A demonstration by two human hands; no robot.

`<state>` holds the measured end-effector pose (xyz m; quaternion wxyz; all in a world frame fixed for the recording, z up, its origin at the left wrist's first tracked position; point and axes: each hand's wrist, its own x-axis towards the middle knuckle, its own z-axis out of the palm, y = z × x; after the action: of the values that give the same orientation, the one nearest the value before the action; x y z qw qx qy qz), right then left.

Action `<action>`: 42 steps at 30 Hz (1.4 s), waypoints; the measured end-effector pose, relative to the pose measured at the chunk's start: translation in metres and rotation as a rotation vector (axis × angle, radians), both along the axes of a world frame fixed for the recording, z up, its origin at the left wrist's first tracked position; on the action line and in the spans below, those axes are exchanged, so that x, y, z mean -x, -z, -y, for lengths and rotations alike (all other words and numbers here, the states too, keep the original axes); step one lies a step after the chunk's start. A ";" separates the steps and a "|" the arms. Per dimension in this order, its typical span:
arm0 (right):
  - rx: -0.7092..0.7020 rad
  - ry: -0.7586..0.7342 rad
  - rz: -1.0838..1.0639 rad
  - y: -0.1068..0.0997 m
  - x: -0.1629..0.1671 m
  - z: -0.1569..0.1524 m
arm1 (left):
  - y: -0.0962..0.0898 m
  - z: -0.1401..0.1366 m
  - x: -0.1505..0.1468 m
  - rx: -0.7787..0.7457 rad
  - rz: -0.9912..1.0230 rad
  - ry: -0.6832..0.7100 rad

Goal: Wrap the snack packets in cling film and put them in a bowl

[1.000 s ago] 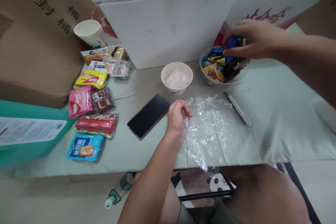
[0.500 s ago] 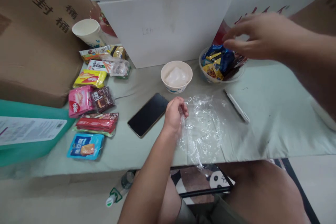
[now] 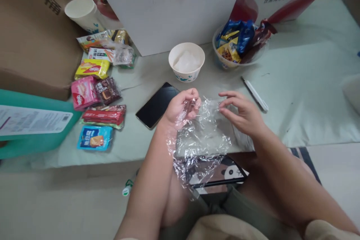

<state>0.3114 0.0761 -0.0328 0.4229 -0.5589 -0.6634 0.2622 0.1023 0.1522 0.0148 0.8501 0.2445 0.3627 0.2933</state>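
A crinkled sheet of clear plastic film (image 3: 206,135) hangs in front of me, over the table's front edge. My left hand (image 3: 184,108) is closed around its upper left part. At the upper right edge, the thumb and fingertips of my right hand (image 3: 240,114) pinch the film. Just beyond my hands stands a paper bowl (image 3: 187,73) with a whitish translucent lump (image 3: 188,60) inside. A dark-screened phone (image 3: 156,105) lies flat, partly behind my left hand. To the right of my right hand rests a white pen-like object (image 3: 255,94).
A clear bowl (image 3: 239,63) of wrapped snacks stands at the back right. Several snack packs, including a blue one (image 3: 95,137), line the left side. Paper cups (image 3: 84,13) lean behind them. Cardboard (image 3: 33,45) and white boxes (image 3: 174,7) wall off the back.
My right hand has come down from above the snack bowl to the film's right edge. My left hand has shifted slightly left and up, drawing the film along. The view has tilted downward.
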 end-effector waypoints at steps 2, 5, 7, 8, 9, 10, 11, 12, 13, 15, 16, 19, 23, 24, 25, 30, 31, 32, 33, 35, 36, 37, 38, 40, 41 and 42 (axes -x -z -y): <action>0.014 0.043 -0.092 -0.005 0.002 -0.001 | 0.004 0.001 0.001 -0.030 -0.054 -0.009; 0.074 0.158 -0.217 -0.010 -0.001 0.002 | 0.011 0.000 0.003 -0.111 -0.157 -0.036; 0.072 0.232 -0.216 -0.012 -0.006 0.006 | 0.015 -0.001 0.003 -0.179 -0.225 -0.033; 0.066 0.253 -0.226 -0.012 -0.009 0.007 | 0.015 -0.001 0.002 -0.207 -0.245 -0.040; 0.071 0.264 -0.257 -0.012 -0.011 0.007 | 0.015 -0.002 0.000 -0.223 -0.252 -0.060; 0.097 0.266 -0.306 -0.012 -0.014 0.007 | 0.015 -0.002 -0.002 -0.231 -0.247 -0.096; 0.145 0.262 -0.361 -0.012 -0.015 0.007 | 0.014 -0.003 -0.004 -0.231 -0.231 -0.144; 0.211 0.254 -0.403 -0.012 -0.016 0.007 | 0.013 -0.004 -0.006 -0.226 -0.210 -0.197; 0.284 0.249 -0.415 -0.012 -0.017 0.007 | 0.011 -0.004 -0.008 -0.219 -0.194 -0.251; 0.373 0.271 -0.365 -0.014 -0.019 0.008 | 0.010 -0.007 -0.010 -0.195 -0.188 -0.365; 0.379 0.293 -0.327 -0.015 -0.020 0.008 | 0.010 -0.008 -0.010 -0.178 -0.195 -0.421; 0.271 0.454 -0.265 -0.020 -0.026 0.010 | 0.012 -0.012 -0.006 -0.141 -0.216 -0.566; 0.067 0.664 -0.362 -0.019 -0.034 0.009 | 0.014 -0.013 0.000 -0.134 -0.219 -0.620; 0.049 0.673 -0.390 -0.018 -0.034 0.008 | 0.014 -0.013 0.000 -0.132 -0.216 -0.602; 0.047 0.671 -0.412 -0.017 -0.035 0.008 | 0.013 -0.012 -0.001 -0.130 -0.209 -0.573; 0.018 0.691 -0.456 -0.015 -0.036 0.006 | 0.004 -0.003 0.000 -0.128 -0.167 -0.358; 0.001 0.707 -0.470 -0.015 -0.038 0.006 | 0.003 -0.001 0.003 -0.131 -0.166 -0.306; -0.017 0.722 -0.487 -0.016 -0.039 0.006 | 0.003 0.001 0.005 -0.138 -0.170 -0.254; -0.030 0.733 -0.506 -0.016 -0.040 0.006 | 0.004 0.004 0.009 -0.142 -0.182 -0.200; -0.040 0.745 -0.535 -0.017 -0.043 0.005 | 0.006 0.010 0.016 -0.143 -0.264 -0.117; -0.039 0.746 -0.542 -0.018 -0.044 0.006 | 0.008 0.012 0.019 -0.142 -0.326 -0.103; -0.037 0.746 -0.543 -0.018 -0.046 0.006 | 0.010 0.015 0.021 -0.143 -0.386 -0.109; -0.036 0.744 -0.538 -0.018 -0.047 0.006 | 0.011 0.017 0.024 -0.149 -0.430 -0.132; -0.045 0.751 -0.522 -0.017 -0.049 0.007 | 0.013 0.020 0.028 -0.176 -0.443 -0.208; -0.051 0.755 -0.514 -0.017 -0.050 0.008 | 0.013 0.021 0.030 -0.191 -0.416 -0.244; -0.056 0.760 -0.510 -0.016 -0.050 0.008 | 0.013 0.022 0.031 -0.203 -0.383 -0.275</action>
<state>0.3618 0.0684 -0.0168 0.6538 -0.6684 -0.2931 0.1995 0.0711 0.1307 0.0015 0.6891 0.3280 0.5158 0.3892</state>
